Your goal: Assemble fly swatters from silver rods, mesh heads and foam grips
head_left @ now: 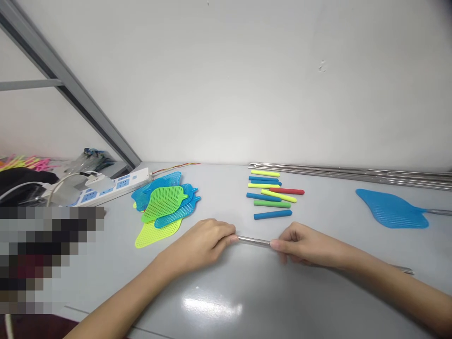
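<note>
A thin silvery metal rod (254, 241) runs between my two hands just above the grey table, with a faint joint line near its middle. My left hand (212, 240) is closed on the rod's left end, which its fingers hide. Thumb and fingers of my right hand (298, 245) pinch the same rod farther right. Beyond my hands lie several coloured plastic handle grips (273, 214) in blue, yellow, green and red. Left of them is a loose stack of perforated leaf-shaped fly swatter heads (165, 202) in blue, green and yellow.
A blue fly swatter (395, 209) with a metal shaft lies at the right. Several long metal rods (353, 174) rest along the wall. A white power strip (120, 184) with plugs and cables is at the left. Another rod end (404, 270) shows beyond my right forearm.
</note>
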A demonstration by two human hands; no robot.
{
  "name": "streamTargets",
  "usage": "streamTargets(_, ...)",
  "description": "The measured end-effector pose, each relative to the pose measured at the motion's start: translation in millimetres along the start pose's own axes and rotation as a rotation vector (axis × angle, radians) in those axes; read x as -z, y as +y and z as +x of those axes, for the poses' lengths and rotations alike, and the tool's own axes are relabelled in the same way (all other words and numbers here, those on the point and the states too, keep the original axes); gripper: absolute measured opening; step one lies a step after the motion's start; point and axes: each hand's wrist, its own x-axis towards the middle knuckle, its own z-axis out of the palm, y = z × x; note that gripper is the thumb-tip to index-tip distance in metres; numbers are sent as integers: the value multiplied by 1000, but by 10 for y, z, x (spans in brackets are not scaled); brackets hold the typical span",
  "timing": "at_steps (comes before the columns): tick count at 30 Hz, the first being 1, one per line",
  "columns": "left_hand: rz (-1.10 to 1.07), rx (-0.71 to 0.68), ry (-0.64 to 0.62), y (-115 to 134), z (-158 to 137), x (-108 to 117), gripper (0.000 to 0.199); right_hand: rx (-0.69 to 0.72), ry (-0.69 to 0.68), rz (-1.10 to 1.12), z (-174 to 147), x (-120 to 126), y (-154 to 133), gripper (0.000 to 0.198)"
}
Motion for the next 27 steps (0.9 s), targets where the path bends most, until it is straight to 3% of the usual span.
streamTargets(6,-139,-39,-17,55,-41,63,26,-40,-10,39,-8,8,3,48)
streamTargets(16,-118,-163,398,-88,-88,168,23,-50,-26,102,5,18,23,49)
streamTargets(27,-179,-124,237,-66,-63,159,15,-49,-29,101,16,15,57,48)
